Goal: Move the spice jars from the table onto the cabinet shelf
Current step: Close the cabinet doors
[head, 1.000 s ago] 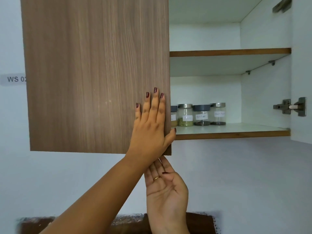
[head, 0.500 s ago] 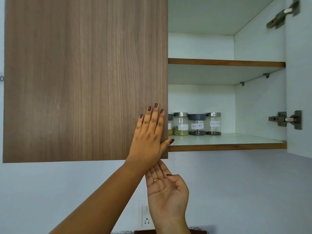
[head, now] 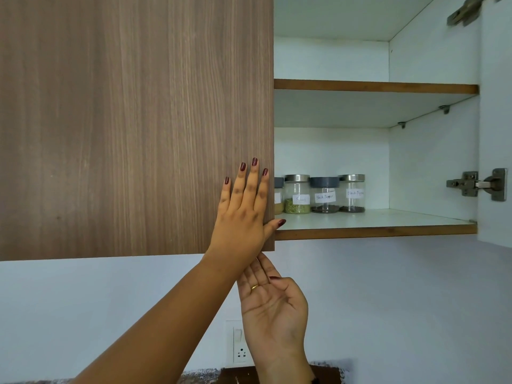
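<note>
Several labelled spice jars (head: 324,194) stand in a row at the back of the lower cabinet shelf (head: 388,230); the leftmost is half hidden behind the wooden left door (head: 138,120). My left hand (head: 243,214) lies flat on that door's lower right corner, fingers straight, thumb hooked round the door's edge. My right hand (head: 273,297) is just under the door's bottom corner, palm towards me, fingers straight and touching the underside. Neither hand holds a jar.
The right door (head: 496,120) stands swung open with its hinge (head: 476,185) showing. An upper shelf (head: 374,87) holds nothing visible. A wall socket (head: 238,345) sits below on the pale wall, and a dark table edge (head: 277,375) shows at the bottom.
The view has tilted slightly, so the cabinet sits lower in frame. Both hands keep the same places at the left door's corner; the door looks unmoved.
</note>
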Available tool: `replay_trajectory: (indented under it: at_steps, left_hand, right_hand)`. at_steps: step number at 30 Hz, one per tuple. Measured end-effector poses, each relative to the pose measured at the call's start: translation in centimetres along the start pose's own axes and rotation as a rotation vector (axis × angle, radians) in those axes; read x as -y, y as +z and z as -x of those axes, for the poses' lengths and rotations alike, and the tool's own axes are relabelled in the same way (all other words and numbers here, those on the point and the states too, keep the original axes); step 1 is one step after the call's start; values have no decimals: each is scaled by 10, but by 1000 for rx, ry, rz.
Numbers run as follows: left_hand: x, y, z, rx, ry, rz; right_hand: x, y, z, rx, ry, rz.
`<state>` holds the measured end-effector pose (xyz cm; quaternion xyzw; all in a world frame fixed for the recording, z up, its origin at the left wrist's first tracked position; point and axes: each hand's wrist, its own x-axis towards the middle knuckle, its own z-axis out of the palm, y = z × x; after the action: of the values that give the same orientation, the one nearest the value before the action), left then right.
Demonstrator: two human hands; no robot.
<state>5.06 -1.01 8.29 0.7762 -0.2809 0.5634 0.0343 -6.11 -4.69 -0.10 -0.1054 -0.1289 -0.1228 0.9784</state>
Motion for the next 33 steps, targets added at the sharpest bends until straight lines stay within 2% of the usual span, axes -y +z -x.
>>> replay_trajectory:
  at_steps: [12, 28, 33]
  left_hand:
    - [-1, 0, -1, 11, -8, 2]
    - [-6, -18, 1, 116, -39, 15]
    - [-24, -37, 8, 169, -99, 157]
  right_hand:
    - [17, 1, 17, -86, -25, 72]
    - [44, 11, 72, 21, -75, 61]
    - [67, 11, 90, -55, -131, 153]
